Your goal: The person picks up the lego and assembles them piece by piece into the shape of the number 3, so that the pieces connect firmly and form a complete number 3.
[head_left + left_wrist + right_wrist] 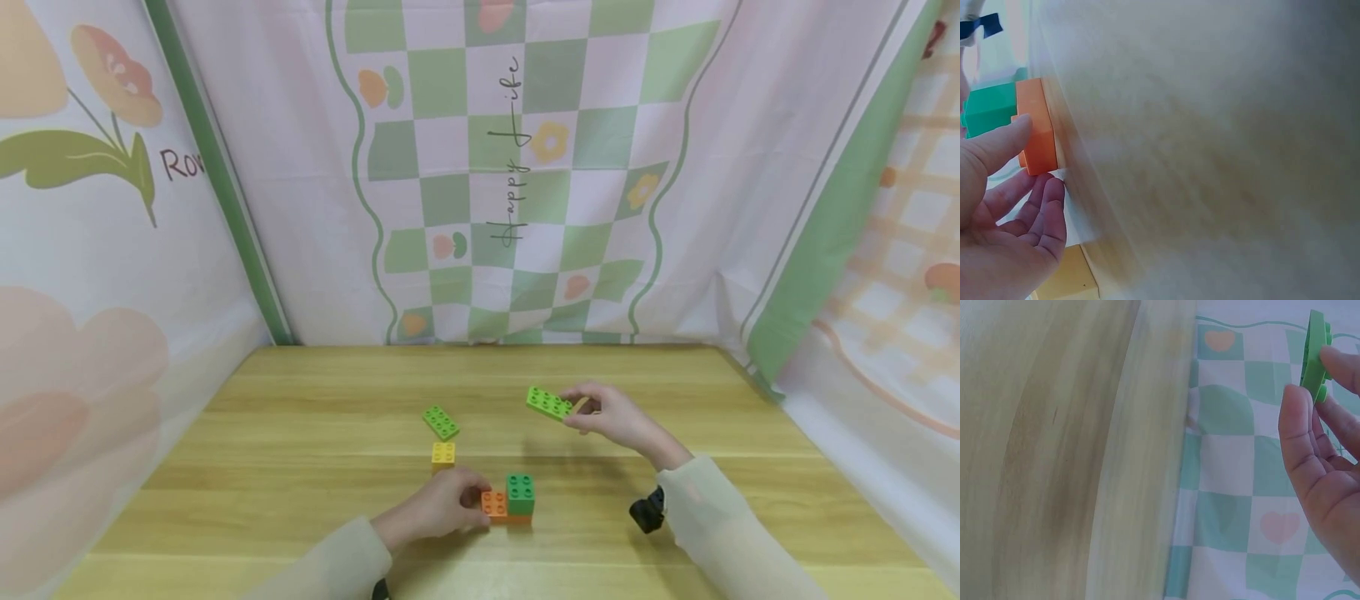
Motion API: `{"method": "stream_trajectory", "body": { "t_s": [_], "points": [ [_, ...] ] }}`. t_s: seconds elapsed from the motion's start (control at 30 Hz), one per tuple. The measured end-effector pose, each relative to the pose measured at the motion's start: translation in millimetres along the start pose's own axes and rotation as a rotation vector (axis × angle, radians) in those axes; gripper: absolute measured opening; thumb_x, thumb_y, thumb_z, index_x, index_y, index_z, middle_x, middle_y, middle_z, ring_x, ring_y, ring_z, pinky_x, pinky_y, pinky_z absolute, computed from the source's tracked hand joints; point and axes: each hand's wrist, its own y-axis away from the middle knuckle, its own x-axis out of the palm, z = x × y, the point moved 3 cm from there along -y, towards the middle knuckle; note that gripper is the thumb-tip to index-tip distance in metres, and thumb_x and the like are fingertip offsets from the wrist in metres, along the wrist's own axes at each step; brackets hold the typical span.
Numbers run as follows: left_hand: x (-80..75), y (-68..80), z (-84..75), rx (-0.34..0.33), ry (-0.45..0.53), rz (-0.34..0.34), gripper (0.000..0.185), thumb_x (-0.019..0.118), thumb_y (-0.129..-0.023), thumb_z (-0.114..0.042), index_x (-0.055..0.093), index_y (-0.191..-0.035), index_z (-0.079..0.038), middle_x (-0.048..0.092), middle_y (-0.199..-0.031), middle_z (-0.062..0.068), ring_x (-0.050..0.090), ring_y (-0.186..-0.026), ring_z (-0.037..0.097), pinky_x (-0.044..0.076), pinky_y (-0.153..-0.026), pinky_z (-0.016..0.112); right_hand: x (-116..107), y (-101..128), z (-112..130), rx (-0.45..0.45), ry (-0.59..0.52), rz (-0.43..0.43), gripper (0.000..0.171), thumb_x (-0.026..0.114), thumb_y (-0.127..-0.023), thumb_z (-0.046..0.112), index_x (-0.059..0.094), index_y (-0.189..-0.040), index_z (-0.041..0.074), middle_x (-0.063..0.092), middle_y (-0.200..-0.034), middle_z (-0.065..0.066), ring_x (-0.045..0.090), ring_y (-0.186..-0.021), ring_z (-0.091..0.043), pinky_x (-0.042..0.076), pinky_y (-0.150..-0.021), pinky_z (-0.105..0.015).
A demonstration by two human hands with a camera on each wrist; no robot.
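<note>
An orange brick (495, 505) lies on the wooden table (300, 433) with a dark green brick (520, 492) stacked on its right half. My left hand (442, 504) holds the orange brick (1038, 128) at its left end, thumb on one side and fingers (1041, 206) under it. My right hand (607, 417) pinches a flat light green plate (549, 403) by its right end, lifted above the table; in the right wrist view this plate (1315, 353) stands edge-on between my fingertips. A second light green plate (441, 422) and a small yellow brick (443, 453) lie behind my left hand.
Patterned cloth walls (510, 167) close in the table at the back and both sides. A dark wrist strap (648, 510) shows on my right sleeve.
</note>
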Motion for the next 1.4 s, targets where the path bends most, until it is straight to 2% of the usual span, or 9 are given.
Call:
{"method": "stream_trajectory", "body": {
  "t_s": [0.2, 0.47, 0.77, 1.07, 1.4],
  "points": [
    [0.3, 0.1, 0.5, 0.015, 0.0, -0.003, 0.035, 0.076, -0.075, -0.014, 0.064, -0.106, -0.005, 0.055, -0.088, -0.006, 0.051, -0.078, 0.007, 0.044, -0.068, 0.023, 1, 1, 3, -0.001, -0.011, 0.001, 0.042, 0.066, -0.085, 0.01, 0.052, -0.121, -0.008, 0.054, -0.11, -0.02, 0.057, -0.081, -0.022, 0.052, -0.064, -0.038],
    [-0.4, 0.5, 0.8, 0.018, -0.003, 0.003, 0.035, 0.076, -0.075, -0.016, 0.064, -0.106, -0.006, 0.056, -0.088, -0.007, 0.051, -0.078, 0.006, 0.044, -0.068, 0.023, 5, 5, 10, -0.015, 0.002, 0.02, 0.044, 0.067, -0.085, 0.015, 0.053, -0.12, -0.007, 0.054, -0.107, -0.017, 0.057, -0.081, -0.023, 0.051, -0.068, -0.043],
    [-2.3, 1.0, 0.2, 0.06, -0.025, 0.01, 0.035, 0.074, -0.077, -0.015, 0.063, -0.107, -0.003, 0.056, -0.089, -0.007, 0.051, -0.078, 0.006, 0.045, -0.068, 0.023, 14, 10, 18, -0.033, 0.018, 0.057, 0.042, 0.067, -0.085, 0.017, 0.054, -0.12, -0.002, 0.056, -0.103, -0.015, 0.057, -0.08, -0.023, 0.051, -0.066, -0.042],
    [-1.9, 2.9, -1.6, 0.034, 0.001, 0.0, 0.034, 0.075, -0.076, -0.014, 0.064, -0.107, -0.005, 0.056, -0.087, -0.006, 0.05, -0.077, 0.008, 0.044, -0.067, 0.023, 23, 15, 30, -0.058, -0.029, 0.093, 0.041, 0.067, -0.085, 0.013, 0.054, -0.12, -0.001, 0.054, -0.103, -0.013, 0.055, -0.081, -0.024, 0.052, -0.066, -0.039],
    [-0.9, 2.2, -1.3, 0.035, 0.0, -0.008, 0.034, 0.076, -0.075, -0.014, 0.064, -0.106, -0.004, 0.056, -0.086, -0.007, 0.051, -0.077, 0.007, 0.044, -0.067, 0.023, 33, 20, 35, -0.092, -0.007, 0.115, 0.039, 0.067, -0.085, 0.016, 0.056, -0.119, 0.002, 0.055, -0.106, -0.009, 0.055, -0.082, -0.02, 0.05, -0.069, -0.03]
  ]
}}
